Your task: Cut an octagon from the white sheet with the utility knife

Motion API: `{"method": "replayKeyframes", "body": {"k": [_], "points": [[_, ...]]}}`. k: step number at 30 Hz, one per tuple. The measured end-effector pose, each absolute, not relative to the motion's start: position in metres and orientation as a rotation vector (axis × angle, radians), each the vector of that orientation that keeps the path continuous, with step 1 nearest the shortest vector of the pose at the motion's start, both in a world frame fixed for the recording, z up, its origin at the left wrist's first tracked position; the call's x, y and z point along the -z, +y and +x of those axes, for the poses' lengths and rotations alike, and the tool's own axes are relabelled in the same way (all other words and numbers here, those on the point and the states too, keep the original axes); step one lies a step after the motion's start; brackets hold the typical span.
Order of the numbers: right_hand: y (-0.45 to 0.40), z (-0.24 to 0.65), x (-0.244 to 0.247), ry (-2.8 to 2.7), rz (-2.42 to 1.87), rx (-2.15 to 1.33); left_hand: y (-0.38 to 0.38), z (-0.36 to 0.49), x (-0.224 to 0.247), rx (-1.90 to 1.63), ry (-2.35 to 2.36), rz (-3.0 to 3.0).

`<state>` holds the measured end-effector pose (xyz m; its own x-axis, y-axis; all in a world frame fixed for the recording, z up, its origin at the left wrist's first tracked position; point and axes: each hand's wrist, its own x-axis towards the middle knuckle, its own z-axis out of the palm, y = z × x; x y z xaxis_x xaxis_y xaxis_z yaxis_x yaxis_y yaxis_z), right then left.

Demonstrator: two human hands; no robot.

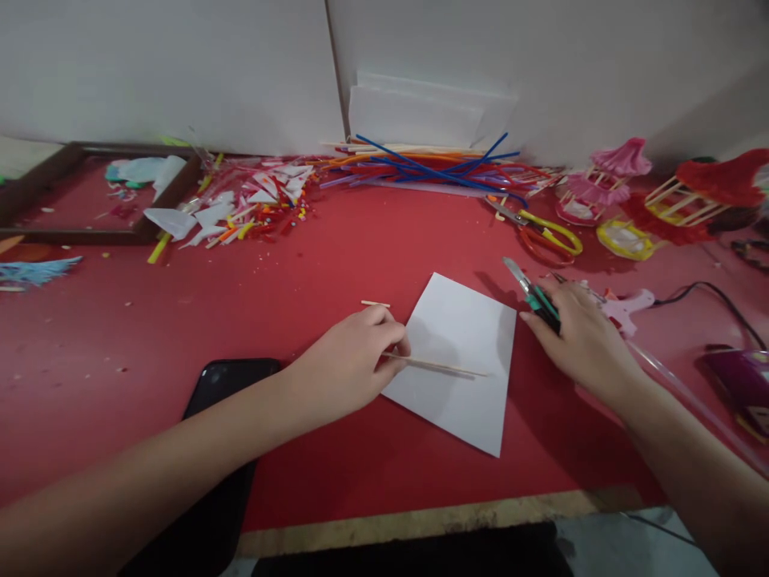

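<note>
My left hand (360, 353) pinches one end of a thin wooden stick (448, 368). The stick points right, over a white sheet (460, 320) lying tilted on the red table. My right hand (570, 324) is closed around the green and black handle of a utility knife (532, 292), its blade pointing up and left, just beyond the sheet's right edge. A short cut piece of stick (376, 304) rests behind my left hand.
Scissors (544, 232), small pink and red stick models (606, 180) and a pink glue gun (628, 308) with a cable stand at the right. Coloured pipe cleaners (420, 167) line the wall. Scraps (264, 200), a brown frame (90, 237) and a black phone (231, 385) are at the left.
</note>
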<state>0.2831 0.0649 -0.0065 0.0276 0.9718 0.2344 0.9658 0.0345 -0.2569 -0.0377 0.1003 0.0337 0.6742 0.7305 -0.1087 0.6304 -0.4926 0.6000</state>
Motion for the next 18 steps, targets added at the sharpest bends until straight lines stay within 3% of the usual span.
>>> {"method": "replayKeyframes", "body": {"k": [8,11,14,18], "points": [[0.057,0.270,0.005,-2.133,-1.662,0.205,0.083,-0.033,-0.034,-0.112,1.068,2.302],[0.039,0.245,0.001,-2.365,-1.276,-0.055,0.073,-0.031,-0.035,-0.097,1.063,2.292],[0.027,0.221,0.005,-2.390,-1.228,-0.312,0.067,-0.032,-0.034,-0.101,1.058,2.276],[0.030,0.211,0.012,-2.297,-1.144,-0.402,0.069,-0.036,-0.031,-0.125,0.985,2.248]]}}
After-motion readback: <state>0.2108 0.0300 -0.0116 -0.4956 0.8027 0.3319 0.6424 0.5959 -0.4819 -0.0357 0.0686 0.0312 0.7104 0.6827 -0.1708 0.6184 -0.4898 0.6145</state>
